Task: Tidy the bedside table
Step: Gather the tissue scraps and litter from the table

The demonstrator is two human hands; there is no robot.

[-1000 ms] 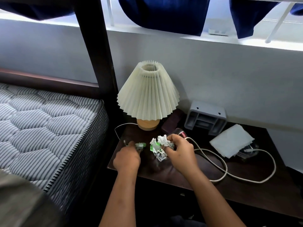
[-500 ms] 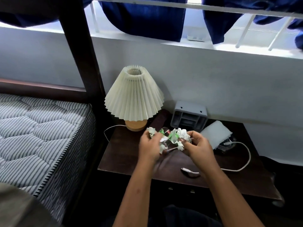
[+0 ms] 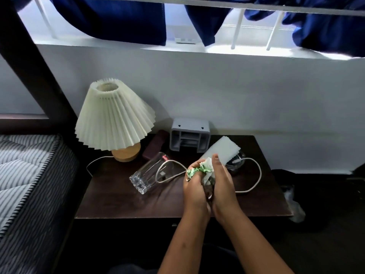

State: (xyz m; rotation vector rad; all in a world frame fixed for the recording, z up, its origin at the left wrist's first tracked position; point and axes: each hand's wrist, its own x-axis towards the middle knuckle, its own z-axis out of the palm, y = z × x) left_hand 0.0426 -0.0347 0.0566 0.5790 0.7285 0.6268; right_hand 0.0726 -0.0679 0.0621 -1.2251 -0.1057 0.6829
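A wad of crumpled white and green wrappers point(image 3: 201, 171) is pressed between both hands at lower centre of the frame, above the dark table point(image 3: 122, 202). The left hand point(image 3: 194, 189) is curled around the wad from the left, fingers closed on it; the right hand point(image 3: 223, 186) is cupped against it from the right, thumb raised at the top. Something shiny seems to be caught low between the palms, but it is too hidden to be told.

Left of the hands, a glass point(image 3: 151, 173) is lying on its side on the table, mouth toward the back. A white cable point(image 3: 254, 178) is looped across the table behind the hands, and its left end is run over the glass. A lamp point(image 3: 113, 121) with a pleated shade is stood at the back left corner, with a dark case point(image 3: 155, 148) just beside its base. A grey plastic holder point(image 3: 189, 137) is set against the wall at centre. A folded white cloth point(image 3: 225, 148) is laid over a small clear dish point(image 3: 236, 164) just behind the right hand. A striped mattress point(image 3: 25, 175) is seen at the left edge.
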